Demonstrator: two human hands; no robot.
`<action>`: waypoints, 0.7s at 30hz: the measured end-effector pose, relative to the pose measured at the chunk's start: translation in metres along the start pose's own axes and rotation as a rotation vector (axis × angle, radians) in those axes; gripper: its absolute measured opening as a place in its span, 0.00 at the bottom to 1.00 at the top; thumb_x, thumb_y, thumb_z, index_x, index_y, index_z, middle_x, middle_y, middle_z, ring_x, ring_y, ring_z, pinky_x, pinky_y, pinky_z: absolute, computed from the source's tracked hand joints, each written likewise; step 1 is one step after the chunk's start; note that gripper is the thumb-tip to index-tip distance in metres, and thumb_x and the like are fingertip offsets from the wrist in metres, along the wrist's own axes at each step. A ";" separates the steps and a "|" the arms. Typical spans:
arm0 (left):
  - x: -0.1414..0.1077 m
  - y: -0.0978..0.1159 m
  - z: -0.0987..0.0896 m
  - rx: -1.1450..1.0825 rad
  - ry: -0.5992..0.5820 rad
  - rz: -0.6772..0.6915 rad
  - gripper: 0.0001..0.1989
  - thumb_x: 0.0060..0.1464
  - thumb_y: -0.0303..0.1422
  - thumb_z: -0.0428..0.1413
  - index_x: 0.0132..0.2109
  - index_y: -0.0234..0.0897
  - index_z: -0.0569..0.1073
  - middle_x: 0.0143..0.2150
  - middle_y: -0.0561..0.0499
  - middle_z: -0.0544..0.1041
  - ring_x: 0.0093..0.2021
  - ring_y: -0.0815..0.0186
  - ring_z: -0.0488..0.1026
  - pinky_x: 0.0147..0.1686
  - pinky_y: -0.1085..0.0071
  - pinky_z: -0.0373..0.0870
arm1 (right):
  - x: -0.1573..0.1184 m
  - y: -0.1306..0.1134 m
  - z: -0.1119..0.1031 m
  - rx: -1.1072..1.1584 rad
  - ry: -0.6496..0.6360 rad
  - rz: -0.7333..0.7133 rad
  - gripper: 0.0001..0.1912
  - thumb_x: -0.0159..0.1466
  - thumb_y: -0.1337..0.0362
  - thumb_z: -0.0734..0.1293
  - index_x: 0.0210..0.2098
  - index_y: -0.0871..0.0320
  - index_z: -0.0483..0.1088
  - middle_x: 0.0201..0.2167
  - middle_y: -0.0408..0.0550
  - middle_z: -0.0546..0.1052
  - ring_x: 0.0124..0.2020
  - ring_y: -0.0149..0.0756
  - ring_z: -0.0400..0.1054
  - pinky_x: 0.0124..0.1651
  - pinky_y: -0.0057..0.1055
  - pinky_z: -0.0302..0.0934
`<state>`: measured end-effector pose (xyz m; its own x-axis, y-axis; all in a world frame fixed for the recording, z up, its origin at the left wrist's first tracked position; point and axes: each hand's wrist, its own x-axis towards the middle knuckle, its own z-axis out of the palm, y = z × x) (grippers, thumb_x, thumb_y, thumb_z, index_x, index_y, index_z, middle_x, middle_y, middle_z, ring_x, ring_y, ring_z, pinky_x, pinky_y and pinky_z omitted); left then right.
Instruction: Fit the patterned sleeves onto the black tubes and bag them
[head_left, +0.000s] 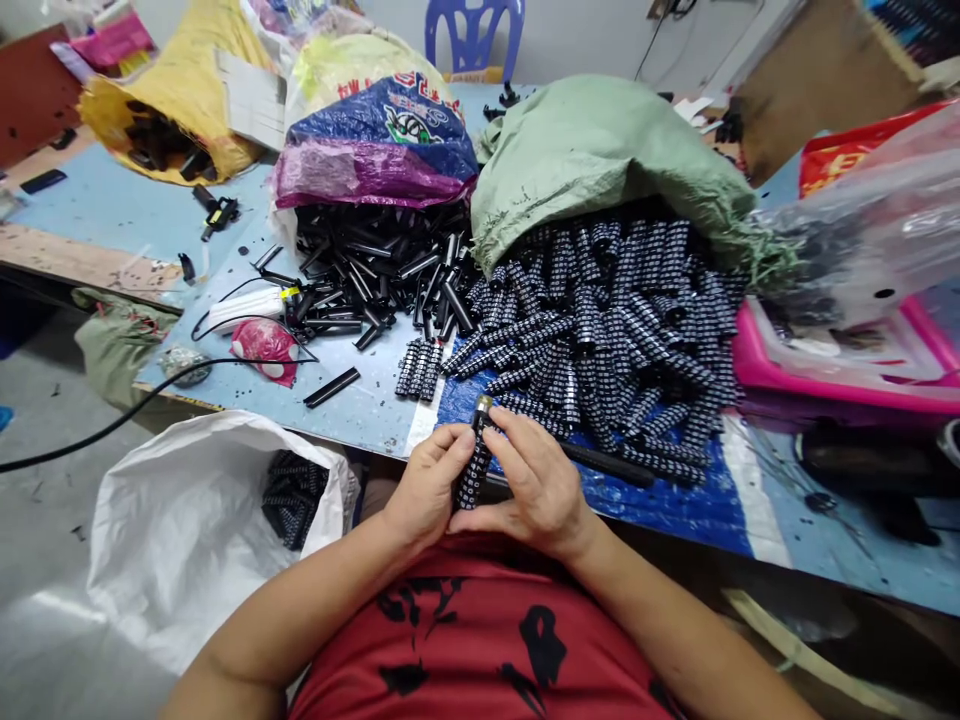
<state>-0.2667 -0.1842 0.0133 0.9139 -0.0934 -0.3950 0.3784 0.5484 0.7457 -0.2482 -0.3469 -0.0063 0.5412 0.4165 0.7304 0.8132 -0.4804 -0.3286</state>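
Observation:
Near the table's front edge, my left hand (433, 482) and my right hand (538, 480) both grip one black tube with white lettering (472, 478). The tube stands roughly upright, with a gold-coloured piece (484, 403) at its top end. My left thumb presses on its side, and my right fingers wrap round the other side. Just beyond lies a big heap of patterned tubes (600, 330), spilling from a green sack (600, 140). A few short patterned tubes (420, 370) lie side by side left of the heap. Plain black parts (375, 260) spill from a coloured sack (375, 120).
An open white sack (172, 540) with patterned pieces inside stands at the lower left. A black cable (97, 435) crosses the left side. On the table are a pink-and-white bundle (264, 350) and a single black part (331, 387). A pink tub (847, 390) stands right.

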 end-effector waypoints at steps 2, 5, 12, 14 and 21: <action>-0.001 0.006 -0.002 0.004 -0.022 -0.055 0.16 0.54 0.42 0.69 0.42 0.35 0.80 0.35 0.52 0.79 0.33 0.71 0.74 0.38 0.73 0.74 | -0.002 0.000 0.002 -0.043 0.005 -0.016 0.56 0.58 0.43 0.77 0.74 0.58 0.51 0.65 0.67 0.69 0.64 0.57 0.68 0.63 0.55 0.68; -0.001 0.013 -0.005 0.036 -0.041 -0.126 0.20 0.50 0.43 0.71 0.42 0.33 0.80 0.35 0.49 0.80 0.32 0.68 0.77 0.35 0.72 0.75 | -0.002 0.000 0.005 -0.087 -0.020 -0.051 0.58 0.58 0.42 0.76 0.74 0.65 0.50 0.63 0.71 0.70 0.65 0.56 0.68 0.63 0.52 0.69; 0.010 0.010 -0.023 0.096 -0.006 -0.126 0.25 0.44 0.46 0.73 0.41 0.35 0.75 0.29 0.52 0.78 0.27 0.66 0.77 0.30 0.71 0.74 | -0.014 0.007 -0.015 -0.067 -0.109 0.041 0.52 0.63 0.39 0.70 0.71 0.70 0.54 0.60 0.71 0.72 0.63 0.56 0.68 0.62 0.51 0.67; 0.017 0.010 -0.035 0.276 0.022 0.059 0.22 0.47 0.45 0.71 0.41 0.35 0.76 0.30 0.52 0.78 0.29 0.67 0.76 0.33 0.71 0.73 | -0.026 0.015 -0.027 -0.277 -0.136 0.107 0.33 0.67 0.54 0.72 0.64 0.67 0.64 0.53 0.63 0.78 0.54 0.50 0.73 0.56 0.44 0.68; 0.035 0.015 -0.059 1.097 0.024 0.605 0.09 0.62 0.37 0.61 0.44 0.36 0.78 0.38 0.50 0.80 0.36 0.67 0.74 0.40 0.69 0.68 | -0.049 0.043 -0.032 -0.617 -0.356 0.233 0.04 0.70 0.68 0.66 0.43 0.62 0.73 0.38 0.52 0.78 0.38 0.41 0.66 0.42 0.37 0.58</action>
<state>-0.2381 -0.1300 -0.0214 0.9851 -0.0467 0.1655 -0.1673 -0.4830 0.8595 -0.2469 -0.4128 -0.0368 0.8066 0.4251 0.4107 0.4580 -0.8887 0.0204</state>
